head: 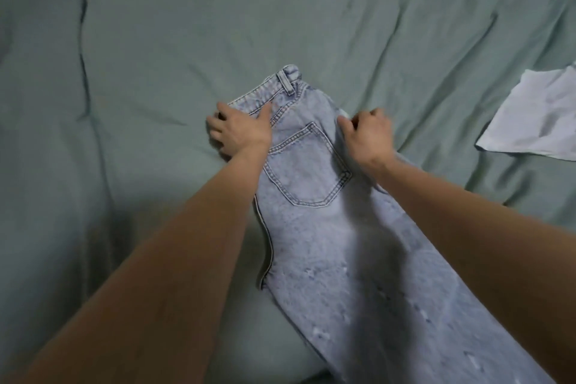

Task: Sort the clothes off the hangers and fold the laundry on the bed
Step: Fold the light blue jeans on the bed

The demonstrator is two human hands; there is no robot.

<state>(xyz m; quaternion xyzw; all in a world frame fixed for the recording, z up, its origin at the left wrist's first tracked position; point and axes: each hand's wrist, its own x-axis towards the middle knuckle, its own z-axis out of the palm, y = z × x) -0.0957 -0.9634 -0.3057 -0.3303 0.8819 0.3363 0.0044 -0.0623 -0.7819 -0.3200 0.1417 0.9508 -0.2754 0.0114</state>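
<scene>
A pair of light blue jeans [314, 221] lies on the green bed sheet [187, 25], folded lengthwise with a back pocket facing up and the waistband at the far end. My left hand [240, 131] grips the left edge of the waistband, thumb on top and fingers over the side. My right hand [367, 134] has its fingers curled on the right edge of the jeans near the hip. The legs run toward me and to the lower right, out of the frame.
A white garment [536, 121] lies flat on the sheet at the right edge. The sheet is wrinkled, with a long crease down the left side.
</scene>
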